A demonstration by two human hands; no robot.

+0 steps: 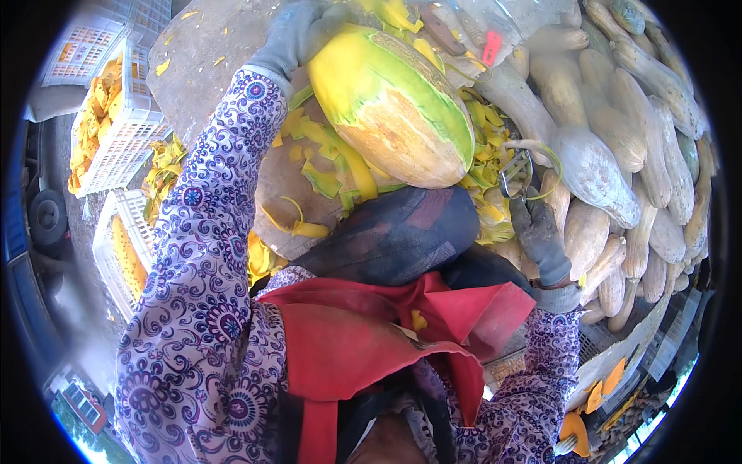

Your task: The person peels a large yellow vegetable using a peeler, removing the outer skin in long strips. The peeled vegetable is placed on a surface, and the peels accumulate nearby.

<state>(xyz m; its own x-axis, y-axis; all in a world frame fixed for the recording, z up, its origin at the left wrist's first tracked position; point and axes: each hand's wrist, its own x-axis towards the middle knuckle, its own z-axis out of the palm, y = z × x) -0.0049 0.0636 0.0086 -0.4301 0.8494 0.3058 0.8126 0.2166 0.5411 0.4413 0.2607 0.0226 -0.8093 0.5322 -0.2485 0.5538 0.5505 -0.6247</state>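
Note:
A large, partly peeled pumpkin (394, 110) lies tilted on a board above my knee, its upper left side yellow and green, its lower part and far right strip still in tan rind. My left hand (304, 35), in a grey glove, rests on the pumpkin's upper left end. At the right, my gloved right hand (539, 232) grips a metal peeler (516, 174), apart from the pumpkin, with a thin curl of peel hanging from the blade. Yellow-green peel strips (342, 162) lie under and beside the pumpkin.
Long tan squashes (603, 145) are heaped at the right. White plastic crates (124, 145) with orange pieces stand at the left. Near the top lie a brown-handled tool (440, 32) and a red object (491, 48). More peel (490, 168) is piled between the pumpkin and the squashes.

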